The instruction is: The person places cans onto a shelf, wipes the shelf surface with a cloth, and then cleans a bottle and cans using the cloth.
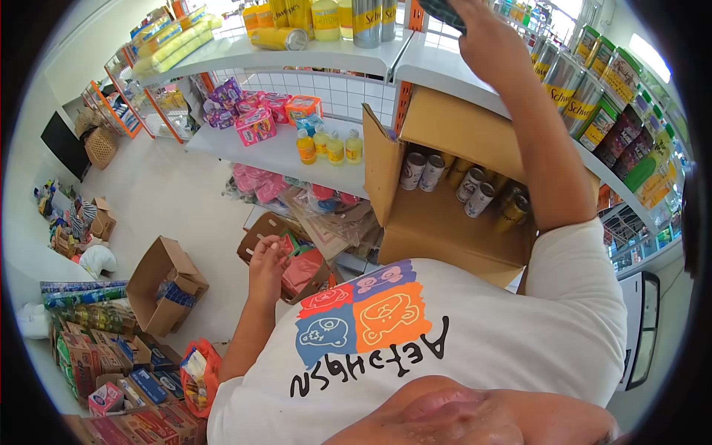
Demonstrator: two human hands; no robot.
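Right arm up and out, elbow bent, forearm rising past the open cardboard box (460, 222) to the top shelf (463, 74). My right hand (483, 44) is at the top edge of view, over that shelf. Fingers partly closed on a dark green thing (445, 13); exact opening and full grip cut off by the frame, can't tell. Left arm low and bent, my left hand (268, 258) raised in front of the lower carton (259, 230), palm side unclear. Its fingers are loosely curled, part open, nothing visible in them. Dark green thing: at my right fingertips, dark, with a curved lower edge, faint lighter marks on the surface. Only its lower part shows, so shape and label unreadable. Cardboard box: brown, open toward me, side flap sticking out on the left. Inside, white printed cans (432, 173) stand in small groups, gold cans (512, 213) among and beside them. Lower carton has pink and green packs (302, 268) in it. Yellow bottles (325, 20) stand on the shelf run to the left, one yellow can (279, 38) lying on its side in front.
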